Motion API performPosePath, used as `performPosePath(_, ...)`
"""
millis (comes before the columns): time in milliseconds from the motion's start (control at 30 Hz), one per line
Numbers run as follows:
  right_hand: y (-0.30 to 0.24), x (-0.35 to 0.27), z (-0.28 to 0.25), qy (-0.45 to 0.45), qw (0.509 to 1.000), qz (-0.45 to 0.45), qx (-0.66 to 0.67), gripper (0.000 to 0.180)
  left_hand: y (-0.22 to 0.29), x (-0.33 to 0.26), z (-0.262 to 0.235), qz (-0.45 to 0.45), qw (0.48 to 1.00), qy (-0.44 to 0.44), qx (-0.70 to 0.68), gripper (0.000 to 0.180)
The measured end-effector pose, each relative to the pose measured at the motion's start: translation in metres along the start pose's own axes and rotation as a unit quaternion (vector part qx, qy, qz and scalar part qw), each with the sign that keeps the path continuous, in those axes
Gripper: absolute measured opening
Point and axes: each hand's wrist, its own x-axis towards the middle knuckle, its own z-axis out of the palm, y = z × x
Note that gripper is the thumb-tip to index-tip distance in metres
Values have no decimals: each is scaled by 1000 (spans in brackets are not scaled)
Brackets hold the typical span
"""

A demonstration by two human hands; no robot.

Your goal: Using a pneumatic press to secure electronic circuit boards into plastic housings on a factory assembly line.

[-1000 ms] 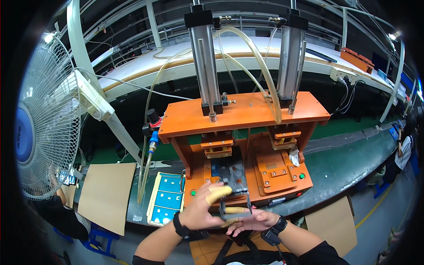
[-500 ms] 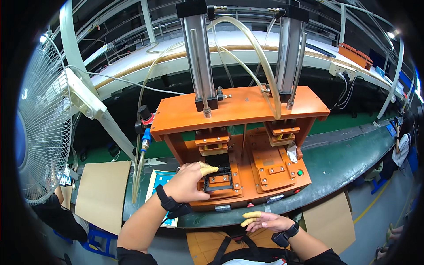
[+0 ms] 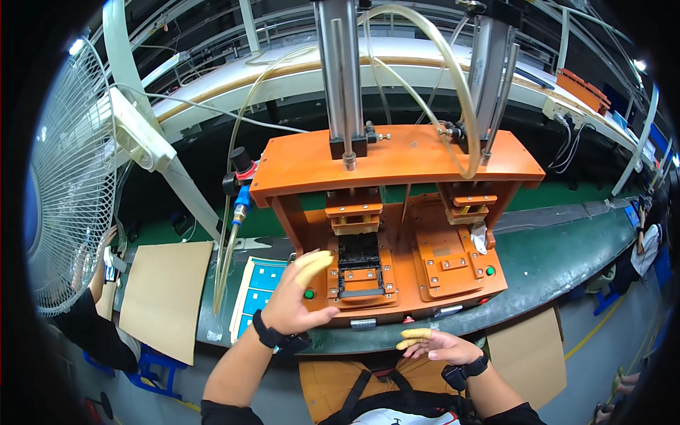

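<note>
An orange two-station press stands on the green bench. In its left station lies a black plastic frame, seated on the orange fixture below the raised press head. My left hand hovers just left of that station, near a green button, with thumb and fingers apart and nothing in it. My right hand is in front of the press's front edge, palm turned inward, fingers stretched and holding nothing. Yellow finger cots cover fingers on both hands. The right station's fixture carries no black part.
Blue sheet with white squares lies left of the press, beside a cardboard panel. A fan stands at far left. Air hoses hang beside the press. Co-workers sit at both sides; another cardboard panel is at right.
My left hand has let go of the black frame and drawn back left, leaving it on the fixture. My right hand has shifted slightly right. The whole view has moved a little.
</note>
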Motion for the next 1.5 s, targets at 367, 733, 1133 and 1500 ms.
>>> performPosePath(367,11,32,14,-31,993,92,-69,66,-5,-77,21,-34,985,60,159,60)
performPosePath(733,47,113,53,-78,972,186,-118,50,-31,-200,33,-232,937,138,222,27)
performPosePath(1133,63,233,107,32,962,273,-4,30,-17,-201,50,-307,929,145,144,39)
performPosePath(1500,64,239,122,84,955,269,-94,19,-16,-199,42,-318,930,158,95,21)
